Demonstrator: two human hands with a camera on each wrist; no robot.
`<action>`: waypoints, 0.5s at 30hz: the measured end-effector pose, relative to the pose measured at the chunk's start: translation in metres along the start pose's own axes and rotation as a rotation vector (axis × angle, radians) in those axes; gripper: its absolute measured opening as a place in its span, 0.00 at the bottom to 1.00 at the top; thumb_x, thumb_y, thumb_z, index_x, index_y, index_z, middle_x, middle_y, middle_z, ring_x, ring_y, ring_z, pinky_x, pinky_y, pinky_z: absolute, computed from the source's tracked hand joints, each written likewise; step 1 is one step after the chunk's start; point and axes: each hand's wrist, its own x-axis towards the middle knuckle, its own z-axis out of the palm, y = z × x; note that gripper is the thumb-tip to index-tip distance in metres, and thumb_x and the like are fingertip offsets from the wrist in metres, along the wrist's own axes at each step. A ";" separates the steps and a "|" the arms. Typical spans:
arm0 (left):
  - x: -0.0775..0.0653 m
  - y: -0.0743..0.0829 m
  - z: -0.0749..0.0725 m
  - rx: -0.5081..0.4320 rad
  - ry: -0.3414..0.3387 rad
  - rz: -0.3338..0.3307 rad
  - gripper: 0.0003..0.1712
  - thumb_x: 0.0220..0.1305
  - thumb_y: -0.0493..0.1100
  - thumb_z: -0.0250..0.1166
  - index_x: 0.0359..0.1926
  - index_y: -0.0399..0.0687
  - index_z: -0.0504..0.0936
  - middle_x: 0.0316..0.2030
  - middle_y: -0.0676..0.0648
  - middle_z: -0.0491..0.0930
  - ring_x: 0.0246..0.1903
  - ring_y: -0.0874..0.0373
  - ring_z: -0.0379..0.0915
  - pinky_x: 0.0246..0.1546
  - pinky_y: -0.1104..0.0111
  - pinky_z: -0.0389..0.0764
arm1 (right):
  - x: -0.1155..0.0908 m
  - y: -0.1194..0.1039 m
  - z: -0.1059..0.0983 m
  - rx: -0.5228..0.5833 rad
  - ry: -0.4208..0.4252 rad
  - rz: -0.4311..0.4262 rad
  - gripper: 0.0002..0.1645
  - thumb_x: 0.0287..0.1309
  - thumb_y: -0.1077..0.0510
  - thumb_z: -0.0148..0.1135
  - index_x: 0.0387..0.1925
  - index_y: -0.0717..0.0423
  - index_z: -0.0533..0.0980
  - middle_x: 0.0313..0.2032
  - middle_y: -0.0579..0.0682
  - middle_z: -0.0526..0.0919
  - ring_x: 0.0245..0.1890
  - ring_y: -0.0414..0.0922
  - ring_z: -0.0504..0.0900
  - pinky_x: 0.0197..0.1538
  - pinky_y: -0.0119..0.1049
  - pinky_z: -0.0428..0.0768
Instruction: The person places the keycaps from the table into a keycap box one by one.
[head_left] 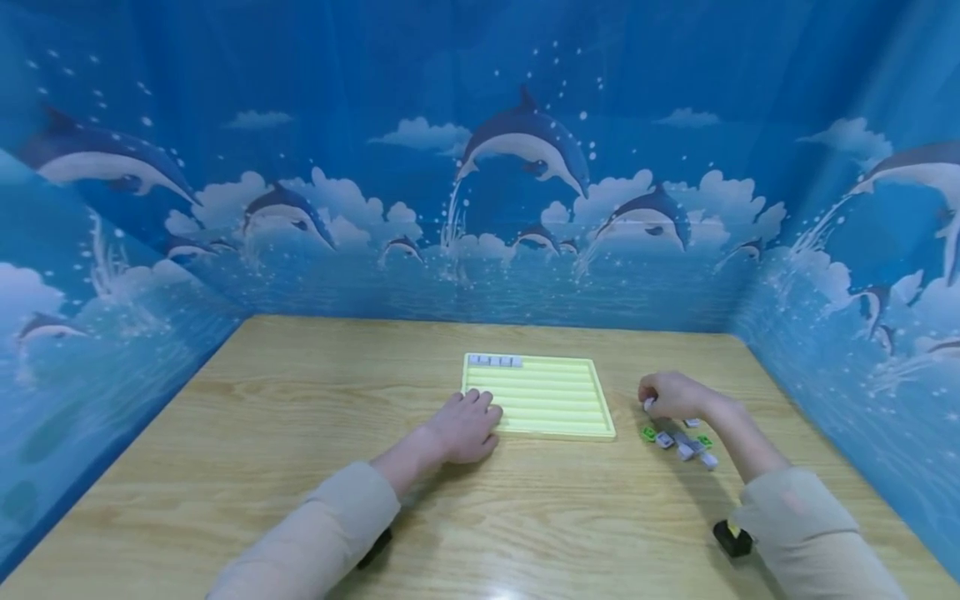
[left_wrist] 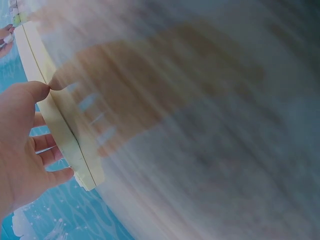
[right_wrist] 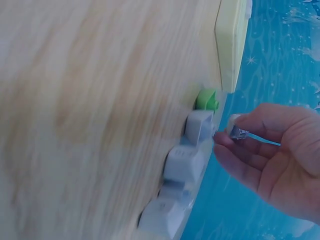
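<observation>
My left hand (head_left: 467,427) rests at the near left corner of a pale yellow-green ridged tray (head_left: 555,435). In the left wrist view its thumb touches the side of the tray (left_wrist: 62,125), while the other fingers lie loosely bent along the top edge. A short row of white keycaps (head_left: 495,361) fills part of the tray's far left slot. To the right of the tray, my right hand (head_left: 675,396) pinches a small white keycap (right_wrist: 234,125) between thumb and fingertips, just above the table. Loose white keycaps (right_wrist: 184,164) and a green keycap (right_wrist: 206,99) lie beside it.
The loose pile of keycaps (head_left: 685,452) spreads over the wooden table (head_left: 300,400) below the right hand. Blue dolphin-print curtains (head_left: 360,167) enclose the table at the back and sides. A black object (head_left: 732,538) sits by the right sleeve.
</observation>
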 end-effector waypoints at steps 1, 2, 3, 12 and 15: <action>0.001 0.000 0.000 0.000 0.001 0.001 0.17 0.67 0.53 0.51 0.48 0.47 0.73 0.42 0.47 0.68 0.44 0.54 0.65 0.47 0.60 0.70 | 0.001 -0.001 0.000 -0.003 0.003 -0.004 0.10 0.51 0.68 0.53 0.38 0.66 0.75 0.32 0.52 0.76 0.29 0.45 0.70 0.32 0.39 0.71; 0.001 0.001 0.000 0.000 0.000 0.001 0.17 0.66 0.53 0.51 0.48 0.48 0.73 0.42 0.47 0.68 0.43 0.54 0.65 0.47 0.60 0.70 | 0.003 -0.003 -0.001 -0.003 0.007 -0.012 0.12 0.51 0.68 0.53 0.39 0.67 0.75 0.33 0.53 0.77 0.30 0.46 0.71 0.33 0.40 0.72; 0.001 0.001 0.001 0.000 -0.002 -0.001 0.17 0.66 0.53 0.51 0.48 0.47 0.73 0.42 0.47 0.68 0.43 0.54 0.65 0.47 0.60 0.70 | 0.004 -0.004 -0.001 0.000 0.012 -0.017 0.13 0.51 0.69 0.53 0.40 0.67 0.75 0.35 0.54 0.78 0.32 0.47 0.72 0.34 0.41 0.73; 0.002 0.000 0.002 -0.006 -0.008 -0.003 0.20 0.67 0.53 0.51 0.51 0.46 0.72 0.44 0.46 0.69 0.45 0.53 0.65 0.49 0.59 0.69 | 0.023 -0.018 0.000 0.009 0.125 -0.067 0.16 0.45 0.73 0.51 0.39 0.67 0.75 0.35 0.55 0.78 0.35 0.49 0.74 0.40 0.46 0.76; 0.002 0.000 0.000 -0.002 -0.006 -0.002 0.20 0.67 0.53 0.51 0.51 0.46 0.72 0.44 0.46 0.69 0.45 0.53 0.65 0.49 0.59 0.69 | 0.027 -0.021 0.001 0.016 0.154 -0.067 0.15 0.48 0.73 0.50 0.40 0.68 0.74 0.36 0.57 0.78 0.36 0.51 0.75 0.41 0.47 0.76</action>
